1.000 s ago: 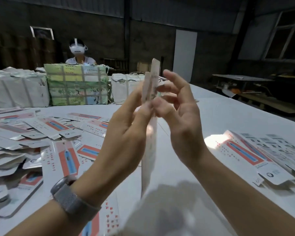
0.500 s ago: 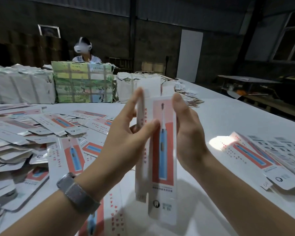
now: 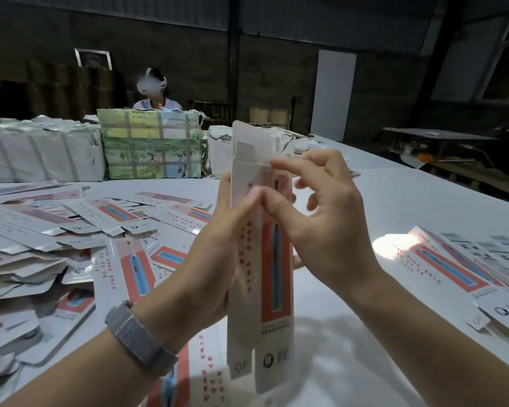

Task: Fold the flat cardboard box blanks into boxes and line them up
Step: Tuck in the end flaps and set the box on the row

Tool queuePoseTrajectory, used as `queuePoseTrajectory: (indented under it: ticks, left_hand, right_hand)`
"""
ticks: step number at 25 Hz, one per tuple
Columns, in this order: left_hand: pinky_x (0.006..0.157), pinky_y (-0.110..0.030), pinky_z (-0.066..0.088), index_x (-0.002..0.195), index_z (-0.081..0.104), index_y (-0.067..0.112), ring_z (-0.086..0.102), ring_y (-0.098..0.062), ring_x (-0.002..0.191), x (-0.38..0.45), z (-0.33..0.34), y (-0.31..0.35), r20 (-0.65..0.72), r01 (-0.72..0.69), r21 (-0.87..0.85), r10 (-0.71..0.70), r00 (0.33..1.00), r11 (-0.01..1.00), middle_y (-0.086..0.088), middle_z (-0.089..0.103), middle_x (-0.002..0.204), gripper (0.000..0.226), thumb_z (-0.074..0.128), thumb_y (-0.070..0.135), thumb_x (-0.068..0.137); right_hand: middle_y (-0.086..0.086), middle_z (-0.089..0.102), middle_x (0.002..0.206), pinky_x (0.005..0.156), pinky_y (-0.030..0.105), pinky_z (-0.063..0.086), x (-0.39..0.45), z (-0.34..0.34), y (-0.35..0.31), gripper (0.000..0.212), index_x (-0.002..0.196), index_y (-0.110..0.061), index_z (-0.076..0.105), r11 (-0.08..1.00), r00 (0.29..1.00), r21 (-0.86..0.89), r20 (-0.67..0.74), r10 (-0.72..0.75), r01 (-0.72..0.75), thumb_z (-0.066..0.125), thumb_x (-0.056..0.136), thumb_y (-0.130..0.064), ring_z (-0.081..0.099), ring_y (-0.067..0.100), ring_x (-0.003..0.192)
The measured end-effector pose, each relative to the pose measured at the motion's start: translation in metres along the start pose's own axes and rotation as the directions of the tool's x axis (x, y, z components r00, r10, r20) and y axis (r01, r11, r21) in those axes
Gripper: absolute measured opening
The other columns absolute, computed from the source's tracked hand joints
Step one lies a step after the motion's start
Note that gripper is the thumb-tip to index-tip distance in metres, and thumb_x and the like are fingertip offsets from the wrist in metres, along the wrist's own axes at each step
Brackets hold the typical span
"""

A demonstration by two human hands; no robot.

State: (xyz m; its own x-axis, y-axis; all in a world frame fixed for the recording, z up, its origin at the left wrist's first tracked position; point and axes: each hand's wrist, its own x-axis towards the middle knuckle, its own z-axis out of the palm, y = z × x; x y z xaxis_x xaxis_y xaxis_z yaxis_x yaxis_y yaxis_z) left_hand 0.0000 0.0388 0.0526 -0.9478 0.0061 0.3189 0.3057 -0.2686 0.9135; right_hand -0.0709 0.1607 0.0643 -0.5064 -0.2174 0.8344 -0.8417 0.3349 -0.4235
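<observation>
While hands (image 3: 218, 259) pinch slim cardboard box (image 3: 274, 289)

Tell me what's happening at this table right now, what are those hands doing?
A person is folding a long, narrow toothbrush box, held upright above the white table. The left hand grips its side, while the right hand works at the top flaps, which are not yet closed. Flat blanks lie heaped to the left and more lie flat on the right. Another person sits behind wrapped bundles at the far end.
</observation>
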Motion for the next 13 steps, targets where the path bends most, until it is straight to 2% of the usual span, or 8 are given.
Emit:
queuePoseTrajectory:
  ticks: [2,5,7,9,10,11,13]
  left_hand:
    - [0.067,-0.03,0.06,0.129,0.064,0.032,0.076,-0.021,0.092,-0.001,-0.002,-0.002,0.064,0.003,0.046,-0.006,0.998,0.999,0.0,0.076,0.109,0.055,0.037,0.062,0.091]
    - [0.07,-0.035,0.06,0.122,0.069,0.031,0.075,-0.023,0.086,0.0,-0.001,-0.004,0.039,0.0,0.067,-0.003,0.999,0.998,-0.006,0.076,0.105,0.066,0.028,0.072,0.09]
    - [0.068,-0.033,0.061,0.116,0.072,0.029,0.073,-0.021,0.081,0.002,-0.003,-0.002,0.008,-0.018,0.084,0.017,1.0,0.996,-0.01,0.075,0.1,0.061,0.03,0.068,0.095]
    - [0.064,-0.027,0.06,0.105,0.075,0.037,0.073,-0.016,0.079,0.004,-0.006,0.003,0.014,-0.064,0.162,0.062,0.998,0.985,-0.001,0.076,0.092,0.055,0.028,0.064,0.097]
    - [0.063,-0.024,0.059,0.101,0.075,0.04,0.073,-0.013,0.078,0.004,-0.008,0.005,0.032,-0.085,0.201,0.08,0.996,0.976,0.003,0.076,0.088,0.053,0.027,0.064,0.096]
    - [0.063,-0.023,0.058,0.1,0.074,0.042,0.073,-0.012,0.079,0.004,-0.009,0.006,0.045,-0.094,0.221,0.086,0.995,0.971,0.005,0.076,0.088,0.052,0.026,0.063,0.094]
    - [0.063,-0.023,0.058,0.104,0.073,0.04,0.073,-0.013,0.08,0.004,-0.011,0.007,0.05,-0.091,0.212,0.082,0.995,0.973,0.003,0.076,0.091,0.054,0.026,0.064,0.096]
  right_hand:
    - [-0.008,0.052,0.105,0.072,0.007,0.045,0.003,-0.002,-0.002,0.039,0.122,-0.035,0.062,0.999,1.0,0.038,-0.004,0.017,-0.017,0.065,0.086,-0.05,0.053,-0.003,0.096]
    - [-0.006,0.05,0.098,0.072,0.005,0.043,0.001,-0.002,-0.004,0.047,0.127,-0.025,0.066,0.996,0.997,0.059,0.028,0.066,-0.067,0.068,0.086,-0.048,0.049,-0.006,0.093]
    - [-0.002,0.051,0.093,0.066,0.004,0.043,-0.003,0.0,-0.007,0.039,0.116,-0.02,0.073,0.993,0.998,0.106,0.044,0.053,-0.058,0.07,0.084,-0.042,0.048,-0.004,0.087]
    - [-0.001,0.053,0.087,0.056,0.008,0.045,-0.004,0.001,-0.009,0.023,0.092,-0.018,0.077,0.979,0.995,0.189,0.082,0.062,-0.077,0.073,0.084,-0.039,0.053,-0.001,0.081]
    - [-0.002,0.054,0.086,0.053,0.011,0.046,-0.003,0.001,-0.01,0.018,0.086,-0.021,0.073,0.969,0.992,0.227,0.103,0.072,-0.094,0.074,0.083,-0.039,0.056,0.003,0.079]
    - [-0.004,0.055,0.087,0.053,0.012,0.046,-0.002,0.0,-0.01,0.016,0.09,-0.026,0.069,0.97,0.993,0.228,0.105,0.06,-0.083,0.074,0.084,-0.039,0.058,0.006,0.079]
    - [-0.008,0.057,0.094,0.06,0.011,0.047,-0.001,0.001,-0.01,0.034,0.116,-0.034,0.061,0.985,0.995,0.168,0.103,0.007,-0.025,0.071,0.084,-0.041,0.059,0.006,0.084]
